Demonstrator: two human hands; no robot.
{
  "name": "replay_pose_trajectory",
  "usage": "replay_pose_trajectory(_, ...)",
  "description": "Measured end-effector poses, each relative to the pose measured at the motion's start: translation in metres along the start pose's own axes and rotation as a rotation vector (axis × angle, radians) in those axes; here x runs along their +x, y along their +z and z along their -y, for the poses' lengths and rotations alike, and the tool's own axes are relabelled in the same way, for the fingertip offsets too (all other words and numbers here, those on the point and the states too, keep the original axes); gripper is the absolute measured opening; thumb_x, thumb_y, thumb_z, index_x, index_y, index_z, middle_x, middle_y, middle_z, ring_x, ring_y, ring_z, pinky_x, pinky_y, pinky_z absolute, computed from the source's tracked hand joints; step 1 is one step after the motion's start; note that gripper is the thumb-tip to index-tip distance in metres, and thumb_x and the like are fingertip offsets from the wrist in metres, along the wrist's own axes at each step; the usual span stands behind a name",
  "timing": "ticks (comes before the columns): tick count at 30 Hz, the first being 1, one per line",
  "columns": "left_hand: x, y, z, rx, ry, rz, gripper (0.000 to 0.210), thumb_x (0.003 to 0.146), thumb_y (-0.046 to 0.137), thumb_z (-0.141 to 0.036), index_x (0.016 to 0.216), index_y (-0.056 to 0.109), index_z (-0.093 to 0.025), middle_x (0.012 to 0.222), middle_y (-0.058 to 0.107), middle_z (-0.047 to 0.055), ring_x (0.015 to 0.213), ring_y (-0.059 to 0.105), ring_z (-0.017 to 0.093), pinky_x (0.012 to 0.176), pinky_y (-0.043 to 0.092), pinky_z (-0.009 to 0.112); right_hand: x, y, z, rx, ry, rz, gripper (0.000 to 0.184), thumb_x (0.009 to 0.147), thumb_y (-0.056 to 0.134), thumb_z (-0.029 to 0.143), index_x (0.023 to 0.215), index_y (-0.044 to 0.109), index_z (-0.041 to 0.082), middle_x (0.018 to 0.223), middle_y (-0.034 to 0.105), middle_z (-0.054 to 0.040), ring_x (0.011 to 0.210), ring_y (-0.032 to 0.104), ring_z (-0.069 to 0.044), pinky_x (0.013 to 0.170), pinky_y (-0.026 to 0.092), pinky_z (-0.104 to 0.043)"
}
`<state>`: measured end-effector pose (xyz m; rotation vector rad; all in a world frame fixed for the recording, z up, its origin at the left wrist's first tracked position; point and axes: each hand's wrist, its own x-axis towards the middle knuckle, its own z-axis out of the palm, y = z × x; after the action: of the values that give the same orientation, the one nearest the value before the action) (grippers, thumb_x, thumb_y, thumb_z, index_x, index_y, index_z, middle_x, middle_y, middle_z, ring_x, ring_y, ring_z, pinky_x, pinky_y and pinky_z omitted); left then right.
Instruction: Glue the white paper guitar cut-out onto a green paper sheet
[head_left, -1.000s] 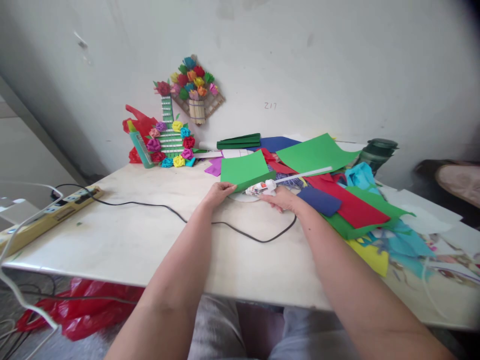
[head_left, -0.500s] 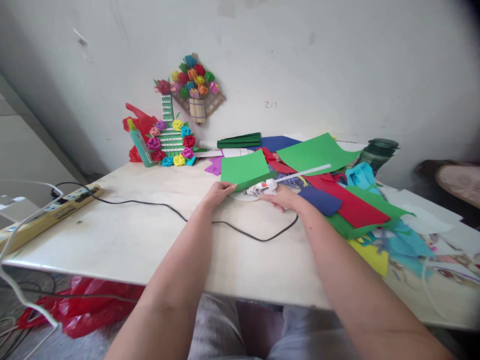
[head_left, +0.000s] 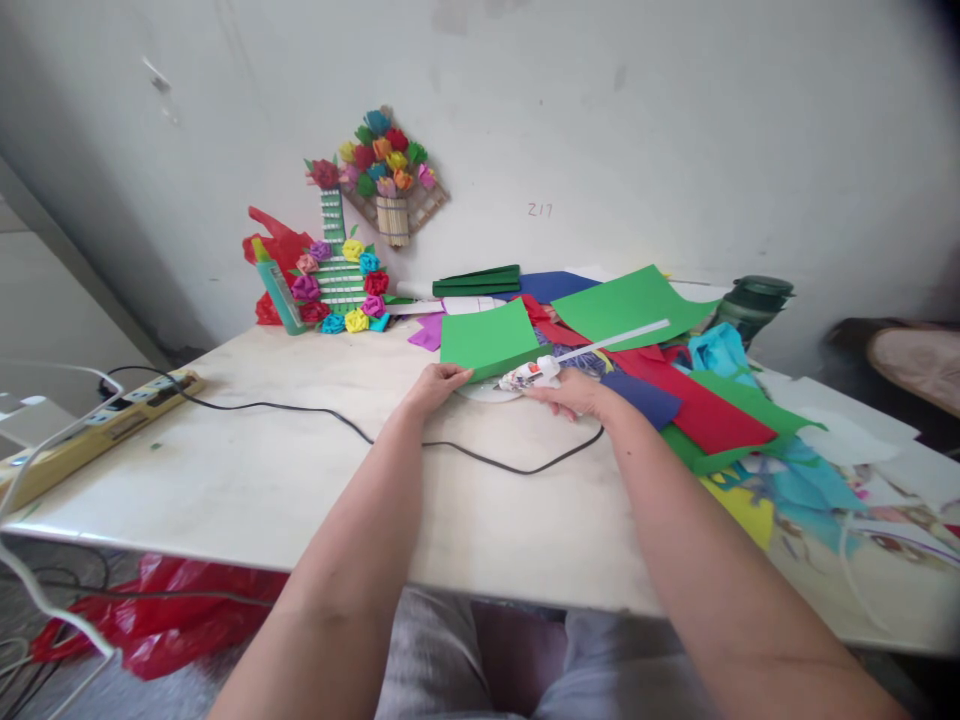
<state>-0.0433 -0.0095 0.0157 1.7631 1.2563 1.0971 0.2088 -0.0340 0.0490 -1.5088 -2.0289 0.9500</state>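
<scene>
My left hand (head_left: 439, 386) pinches the near left corner of a green paper sheet (head_left: 484, 335), whose near edge is folded up. In my right hand (head_left: 574, 392) is a white glue gun (head_left: 531, 374), its nozzle pointing left at the sheet's near edge. A long glue stick (head_left: 619, 340) sticks out of its back toward the upper right. Partly under the sheet lies a white round piece (head_left: 484, 394) on the table. The gun's black cord (head_left: 517, 470) runs left across the tabletop.
A yellow power strip (head_left: 105, 430) lies at the table's left edge. Behind stand a paper-flower guitar (head_left: 341, 280), a teal glue bottle (head_left: 279, 290) and a flower basket ornament (head_left: 392, 220). Red paper (head_left: 697, 400), other coloured sheets and scraps pile up on the right, near a dark green bottle (head_left: 750, 305).
My right hand and the glue gun have shifted slightly right, along the sheet's near edge. My left hand keeps its hold on the corner.
</scene>
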Motion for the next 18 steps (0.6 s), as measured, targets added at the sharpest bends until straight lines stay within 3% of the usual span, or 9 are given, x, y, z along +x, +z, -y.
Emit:
replay_pose_trajectory(6, -0.0001, 0.0000, -0.0014, 0.004, -0.010, 0.006, 0.043, 0.062, 0.057, -0.056, 0.064, 0.059, -0.013, 0.050, 0.032, -0.006, 0.051, 0.025, 0.007, 0.048, 0.020, 0.022, -0.0001, -0.0019, -0.0007, 0.035, -0.070, 0.055, 0.037, 0.069, 0.058, 0.049, 0.074, 0.054, 0.013, 0.048, 0.057, 0.0001, 0.027, 0.038, -0.004, 0.030, 0.033, -0.016)
replay_pose_trajectory(18, 0.0002, 0.0007, -0.0017, 0.015, -0.015, 0.014, 0.042, 0.062, 0.056, -0.056, 0.063, 0.058, -0.013, 0.049, 0.032, -0.006, 0.050, 0.025, 0.007, 0.047, 0.019, 0.022, 0.0011, -0.0042, -0.0025, -0.017, -0.023, 0.024, 0.042, 0.071, 0.055, 0.053, 0.087, 0.056, 0.014, 0.057, 0.062, -0.0013, 0.027, 0.038, -0.003, 0.031, 0.037, -0.017)
